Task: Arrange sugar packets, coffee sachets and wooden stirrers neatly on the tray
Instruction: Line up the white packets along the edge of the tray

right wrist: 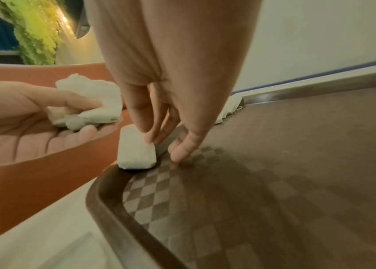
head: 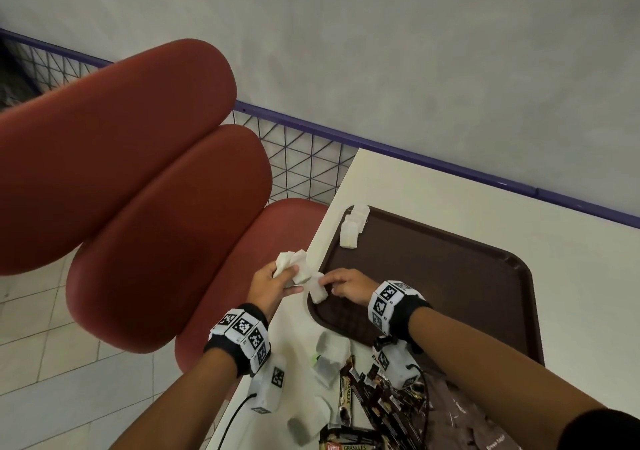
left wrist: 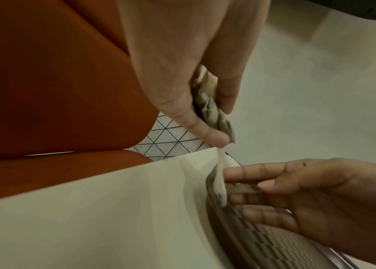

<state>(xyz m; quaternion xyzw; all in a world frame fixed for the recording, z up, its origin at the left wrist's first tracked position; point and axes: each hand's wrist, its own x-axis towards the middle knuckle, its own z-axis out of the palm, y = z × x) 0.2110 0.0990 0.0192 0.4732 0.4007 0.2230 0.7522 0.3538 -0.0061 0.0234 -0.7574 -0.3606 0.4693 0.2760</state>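
Observation:
A dark brown tray (head: 450, 276) lies on the white table (head: 433, 186). My left hand (head: 289, 278) hovers just off the table's left edge and grips a bunch of white sugar packets (head: 294, 266), thumb on top (right wrist: 85, 103). My right hand (head: 329, 285) pinches one white sugar packet (head: 317, 292) that leans on the tray's near-left rim (right wrist: 104, 191); its fingertips (right wrist: 148, 140) sit on the packet's corner (right wrist: 135, 151). More white packets (head: 351, 230) lie at the tray's far-left corner. Dark coffee sachets (head: 377, 394) are heaped on the table near me. I see no stirrers.
Loose white packets (head: 330, 356) lie on the table between the tray and the sachet heap. Red padded chairs (head: 156, 207) stand close to the table's left edge. A purple rail with wire mesh (head: 304, 159) runs along the grey wall behind.

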